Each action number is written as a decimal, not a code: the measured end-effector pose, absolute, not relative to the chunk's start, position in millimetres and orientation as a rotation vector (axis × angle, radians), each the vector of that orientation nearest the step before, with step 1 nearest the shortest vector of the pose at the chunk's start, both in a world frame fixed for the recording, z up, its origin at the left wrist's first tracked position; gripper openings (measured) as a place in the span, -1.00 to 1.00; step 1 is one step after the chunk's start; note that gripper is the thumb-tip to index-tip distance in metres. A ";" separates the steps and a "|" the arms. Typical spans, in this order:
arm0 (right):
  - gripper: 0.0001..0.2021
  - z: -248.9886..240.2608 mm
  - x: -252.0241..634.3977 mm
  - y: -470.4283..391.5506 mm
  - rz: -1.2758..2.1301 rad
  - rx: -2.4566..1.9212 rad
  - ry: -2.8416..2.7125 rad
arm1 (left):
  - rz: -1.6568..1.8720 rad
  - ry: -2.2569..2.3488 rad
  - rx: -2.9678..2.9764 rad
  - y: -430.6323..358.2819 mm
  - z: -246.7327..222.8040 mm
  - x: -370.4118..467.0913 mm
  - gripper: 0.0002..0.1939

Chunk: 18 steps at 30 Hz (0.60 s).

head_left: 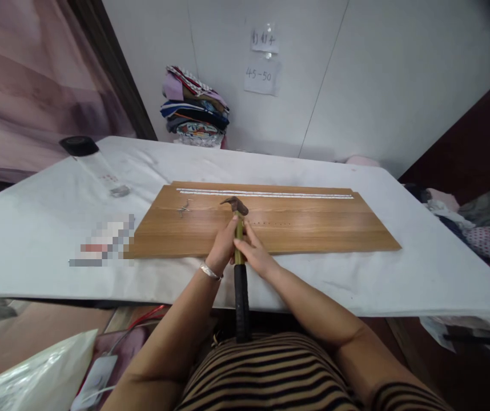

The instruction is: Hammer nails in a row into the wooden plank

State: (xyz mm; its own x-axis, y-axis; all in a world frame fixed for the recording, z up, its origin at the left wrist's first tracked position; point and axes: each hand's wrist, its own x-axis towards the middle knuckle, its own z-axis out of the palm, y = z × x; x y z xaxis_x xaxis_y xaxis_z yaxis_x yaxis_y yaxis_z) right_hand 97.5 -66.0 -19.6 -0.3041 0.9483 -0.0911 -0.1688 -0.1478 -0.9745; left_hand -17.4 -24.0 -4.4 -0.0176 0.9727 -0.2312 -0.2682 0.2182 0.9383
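Seen from the head camera, both hands meet on a hammer (pixel 240 257) at the near edge of a wooden board (pixel 313 228). The left hand (pixel 223 246) wraps the yellowish upper shaft from the left, fingers closed around it just below the head; a bracelet (pixel 209 272) sits on that wrist. The right hand (pixel 257 254) closes on the same stretch of shaft from the right, its fingers lying across the wood — so the two grips touch one another. Beyond the hands the dark hammer head (pixel 235 204) sits over the board, its nose pointing left; nearer than the hands the black rubber handle (pixel 241 308) runs down toward the person's striped top.

Just right of the head a row of small dark dots (pixel 270 222) runs across the board — too small to tell more. A little pile of nails (pixel 183 209) lies on the board to the left, a white strip (pixel 266 194) along its far edge. The board rests on a white table (pixel 35 228), with a clear bottle (pixel 95 162) lying far left and folded cloths (pixel 194 108) stacked against the wall.
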 end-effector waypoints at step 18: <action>-0.42 -15.8 341.4 -15.2 0.108 -2.194 -1.763 | 0.877 1.155 0.647 -31.0 38.8 -52.8 -0.72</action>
State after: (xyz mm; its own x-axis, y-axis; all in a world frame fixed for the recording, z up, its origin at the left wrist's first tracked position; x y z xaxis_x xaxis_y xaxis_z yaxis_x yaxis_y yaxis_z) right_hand 341.4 -15.2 -15.8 0.2337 0.9619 0.1417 0.9374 -0.1842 -0.2955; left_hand -52.8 -31.0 38.8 0.1512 0.8536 -0.4985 -0.2507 0.5209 0.8159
